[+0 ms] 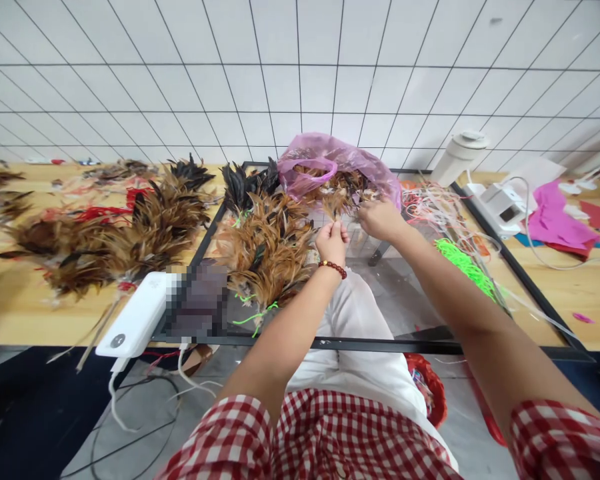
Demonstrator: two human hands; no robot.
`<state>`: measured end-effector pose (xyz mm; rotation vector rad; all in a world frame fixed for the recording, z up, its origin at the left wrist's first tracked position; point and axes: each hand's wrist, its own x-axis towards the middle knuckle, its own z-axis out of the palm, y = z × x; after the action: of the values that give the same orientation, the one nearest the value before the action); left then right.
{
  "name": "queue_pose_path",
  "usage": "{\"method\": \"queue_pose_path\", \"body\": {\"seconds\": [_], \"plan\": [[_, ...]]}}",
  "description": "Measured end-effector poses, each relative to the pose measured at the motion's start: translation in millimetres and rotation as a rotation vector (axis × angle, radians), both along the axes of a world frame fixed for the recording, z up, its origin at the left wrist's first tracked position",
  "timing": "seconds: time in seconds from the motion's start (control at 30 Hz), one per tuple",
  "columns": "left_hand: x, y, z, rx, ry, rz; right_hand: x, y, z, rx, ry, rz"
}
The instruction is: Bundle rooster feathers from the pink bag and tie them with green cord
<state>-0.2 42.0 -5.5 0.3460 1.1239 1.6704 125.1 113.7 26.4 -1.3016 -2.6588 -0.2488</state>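
Both hands' grip pinches brown feathers [336,200], left hand [333,243] and right hand [380,219] hiding the quills.

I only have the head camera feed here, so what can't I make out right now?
- Head view: what the left hand pinches; its fingers cover it.
- Right hand: fingertips buried in feathers at the pink bag.
- Bag contents: mostly veiled by plastic.
- Item beside the white power bank: blurred out.
- Red basket under the table: blocked by the lap.
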Motion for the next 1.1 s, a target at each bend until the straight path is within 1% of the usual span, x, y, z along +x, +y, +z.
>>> {"method": "queue_pose_path", "body": {"seconds": [0.03,0.07,0.1,0.17,0.2,0.23,0.27,0.33,0.43,0.5,0.67,0.8,0.93,1.03,1.1], "plan": [[0,0,-0.7,0.003,0.005,0.0,2,-2,-1.8,-0.045,0.175,-0.059],[0,0,-1.6,0.005,0.012,-0.005,3,-4,-4.0,-0.122,0.387,-0.108],[0,1,-2.5,0.005,0.023,-0.022,4,-7,-6.5,-0.232,0.616,-0.14],[1,0,-3.8,0.009,0.054,-0.087,2,-15,-11.4,-0.491,1.041,-0.156],[1,0,-4.1,0.01,0.072,-0.128,0,-19,-13.3,-0.606,1.202,-0.148],[1,0,-3.9,0.013,0.09,-0.166,-2,-23,-14.9,-0.692,1.315,-0.137],[1,-1,-3.3,0.015,0.104,-0.194,-3,-27,-16.0,-0.739,1.381,-0.125],[1,-3,-1.1,0.015,0.12,-0.224,-5,-33,-17.3,-0.731,1.425,-0.092],[0,-6,3.0,0.006,0.121,-0.241,-4,-35,-19.4,-0.65,1.409,-0.034],[-1,-7,4.6,0.006,0.125,-0.264,-2,-33,-21.6,-0.639,1.394,-0.015],[-1,-6,1.9,0.034,0.17,-0.334,2,-30,-25.6,-0.655,1.334,-0.018],[-1,-5,-2.8,0.034,0.215,-0.36,5,-30,-23.0,-0.664,1.381,-0.015],[1,-5,-6.4,0.06,0.225,-0.382,2,-33,-21.0,-0.69,1.433,-0.043],[2,-5,-7.7,0.063,0.256,-0.398,-1,-34,-22.1,-0.756,1.421,-0.043],[2,-5,-7.1,0.055,0.246,-0.39,0,-33,-23.7,-0.758,1.396,-0.029]]}}
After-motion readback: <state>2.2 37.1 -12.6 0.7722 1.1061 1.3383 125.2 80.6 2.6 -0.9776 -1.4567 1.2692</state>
